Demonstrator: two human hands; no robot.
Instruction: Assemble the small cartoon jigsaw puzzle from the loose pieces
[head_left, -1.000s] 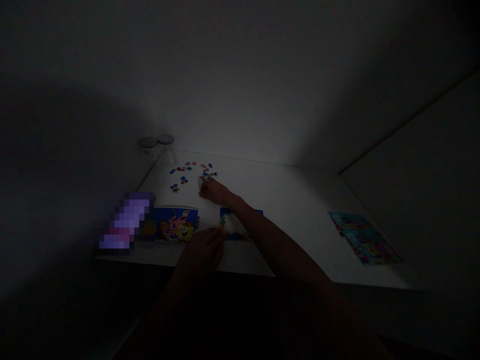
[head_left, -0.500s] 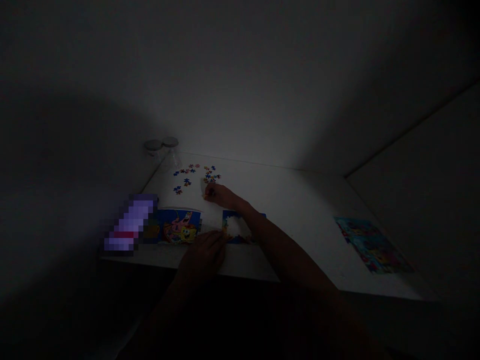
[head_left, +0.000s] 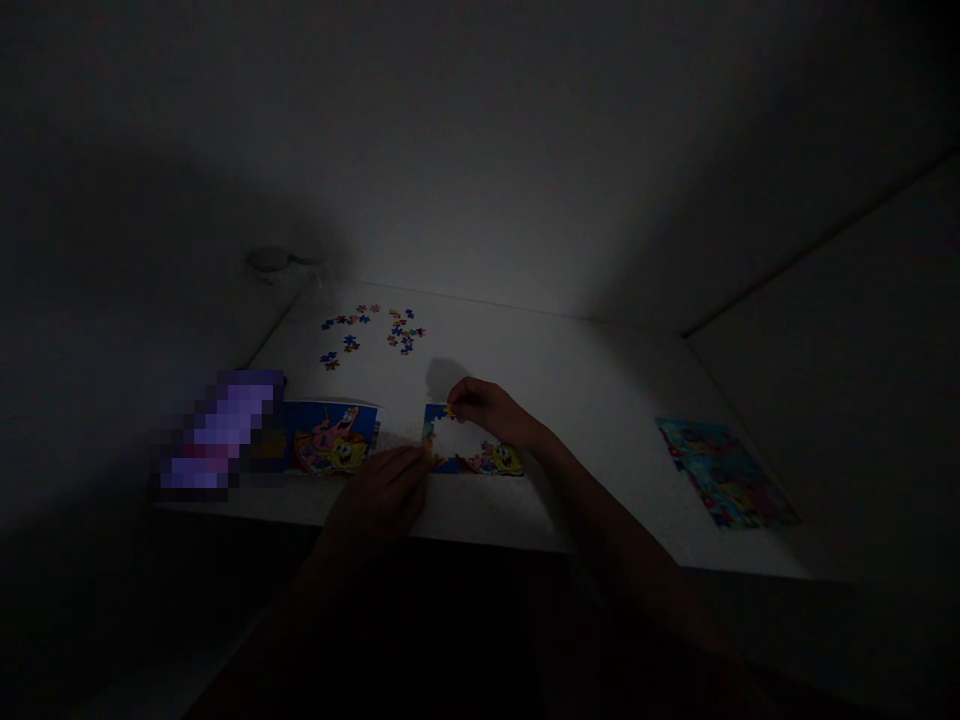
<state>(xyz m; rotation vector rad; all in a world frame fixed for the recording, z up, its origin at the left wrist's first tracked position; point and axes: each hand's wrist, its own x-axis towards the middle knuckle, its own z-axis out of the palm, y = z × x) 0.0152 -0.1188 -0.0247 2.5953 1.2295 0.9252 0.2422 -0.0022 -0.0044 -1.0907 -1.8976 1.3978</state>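
Observation:
My right hand (head_left: 491, 408) pinches a small yellowish puzzle piece (head_left: 450, 409) over the upper edge of a partly assembled jigsaw puzzle (head_left: 448, 466). Whether the piece touches the puzzle I cannot tell. The puzzle has a blue border with cartoon figures at its lower right and a bare middle. My left hand (head_left: 384, 490) lies flat, fingers stretched out, its fingertips at the puzzle's left edge. Just left of the puzzle is a printed cartoon picture (head_left: 330, 437) with a pink and a yellow figure. Loose puzzle pieces (head_left: 397, 332) lie scattered farther back.
A blurred-out purple, glowing object (head_left: 229, 425) stands at the table's left side. Round-lidded clear containers (head_left: 270, 260) are at the back left corner. Another colourful cartoon picture (head_left: 727, 475) lies at the right of the white table (head_left: 600, 450). Walls border the table; the room is dim.
My right hand has moved from beside the loose pieces toward me and right, to the puzzle's upper edge, with the piece in its fingers. My left hand stays by the puzzle. The view has shifted slightly.

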